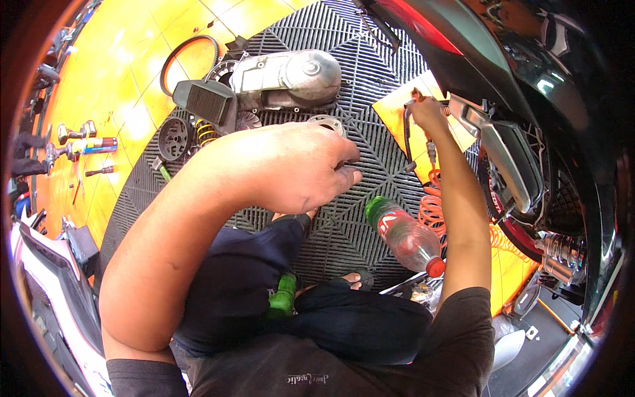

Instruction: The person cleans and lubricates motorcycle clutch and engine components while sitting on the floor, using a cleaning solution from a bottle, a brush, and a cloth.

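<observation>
A clear bottle (409, 238) with a red cap lies on the black mat (344, 245) by the person's knee, apparently empty. Just above it, the left hand (297, 169) hangs loosely curled over the mat, holding nothing I can see. Farther out, the right hand (428, 112) grips an air tool (418, 126) beside the scooter (516, 99), its orange hose (433, 208) coiled below.

My left hand (297, 169) covers most of the round metal part (327, 123). Tool in my right hand (426, 112): mostly hidden. Scooter (529, 99) cut off at rim.
</observation>
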The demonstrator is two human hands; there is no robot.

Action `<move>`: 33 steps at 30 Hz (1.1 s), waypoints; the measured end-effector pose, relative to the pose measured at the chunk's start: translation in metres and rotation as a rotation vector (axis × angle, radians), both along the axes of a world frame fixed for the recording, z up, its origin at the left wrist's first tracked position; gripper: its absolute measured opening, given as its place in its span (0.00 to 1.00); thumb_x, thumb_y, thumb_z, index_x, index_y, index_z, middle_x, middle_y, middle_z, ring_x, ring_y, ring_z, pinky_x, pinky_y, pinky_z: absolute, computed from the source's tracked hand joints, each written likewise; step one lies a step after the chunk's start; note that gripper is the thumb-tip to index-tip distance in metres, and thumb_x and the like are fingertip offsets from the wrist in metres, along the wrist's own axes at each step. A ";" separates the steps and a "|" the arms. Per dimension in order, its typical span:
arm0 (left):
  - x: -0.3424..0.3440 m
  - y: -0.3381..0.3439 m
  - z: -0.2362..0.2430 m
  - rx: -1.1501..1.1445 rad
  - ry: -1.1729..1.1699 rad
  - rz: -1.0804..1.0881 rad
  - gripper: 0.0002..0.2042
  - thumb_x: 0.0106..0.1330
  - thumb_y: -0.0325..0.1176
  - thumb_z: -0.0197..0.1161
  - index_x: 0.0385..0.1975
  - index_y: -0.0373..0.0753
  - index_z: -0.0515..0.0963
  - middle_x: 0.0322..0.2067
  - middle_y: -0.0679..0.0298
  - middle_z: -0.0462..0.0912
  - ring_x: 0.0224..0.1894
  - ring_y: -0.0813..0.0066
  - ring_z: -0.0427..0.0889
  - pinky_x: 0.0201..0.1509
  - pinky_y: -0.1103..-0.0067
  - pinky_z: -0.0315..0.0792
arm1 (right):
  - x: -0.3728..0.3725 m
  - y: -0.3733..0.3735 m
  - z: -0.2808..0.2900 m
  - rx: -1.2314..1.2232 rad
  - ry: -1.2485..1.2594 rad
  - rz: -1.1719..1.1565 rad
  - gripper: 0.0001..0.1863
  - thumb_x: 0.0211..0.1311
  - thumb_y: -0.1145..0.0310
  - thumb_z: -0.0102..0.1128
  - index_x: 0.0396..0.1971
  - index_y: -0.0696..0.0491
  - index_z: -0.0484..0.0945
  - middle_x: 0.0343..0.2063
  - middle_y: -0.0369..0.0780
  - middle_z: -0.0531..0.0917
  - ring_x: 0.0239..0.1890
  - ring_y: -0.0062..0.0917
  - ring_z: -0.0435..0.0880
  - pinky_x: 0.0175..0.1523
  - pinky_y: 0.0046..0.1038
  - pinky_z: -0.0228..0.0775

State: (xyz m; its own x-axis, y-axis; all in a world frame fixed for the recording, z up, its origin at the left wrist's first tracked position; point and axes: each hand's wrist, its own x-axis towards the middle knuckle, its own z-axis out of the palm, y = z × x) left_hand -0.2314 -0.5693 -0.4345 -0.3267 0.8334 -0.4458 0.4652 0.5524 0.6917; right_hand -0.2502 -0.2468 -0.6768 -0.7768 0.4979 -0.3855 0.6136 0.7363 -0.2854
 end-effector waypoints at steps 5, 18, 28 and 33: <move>0.001 -0.002 -0.001 -0.003 0.001 0.010 0.18 0.68 0.40 0.53 0.47 0.30 0.74 0.32 0.40 0.79 0.40 0.42 0.79 0.44 0.60 0.73 | -0.007 -0.016 0.018 0.045 -0.040 0.025 0.27 0.52 0.53 0.55 0.45 0.60 0.80 0.44 0.53 0.83 0.48 0.44 0.83 0.53 0.40 0.72; -0.003 -0.015 -0.004 0.014 0.036 -0.007 0.18 0.68 0.41 0.53 0.45 0.31 0.75 0.35 0.42 0.80 0.43 0.44 0.80 0.48 0.59 0.73 | -0.013 -0.029 0.053 -0.024 -0.157 -0.018 0.14 0.49 0.65 0.63 0.28 0.63 0.80 0.19 0.44 0.81 0.20 0.30 0.81 0.27 0.34 0.72; -0.003 -0.015 0.001 -0.038 0.020 0.026 0.18 0.69 0.42 0.52 0.45 0.32 0.76 0.36 0.42 0.81 0.43 0.44 0.80 0.49 0.59 0.73 | 0.006 -0.030 0.061 0.154 -0.235 0.335 0.17 0.56 0.64 0.56 0.40 0.60 0.80 0.33 0.53 0.84 0.36 0.39 0.85 0.41 0.41 0.77; -0.003 -0.011 0.004 -0.059 -0.013 0.013 0.17 0.69 0.42 0.51 0.43 0.33 0.76 0.36 0.43 0.81 0.44 0.44 0.79 0.49 0.59 0.72 | 0.008 -0.016 0.036 0.496 -0.112 0.281 0.25 0.62 0.55 0.47 0.45 0.61 0.79 0.48 0.55 0.80 0.52 0.49 0.80 0.55 0.44 0.73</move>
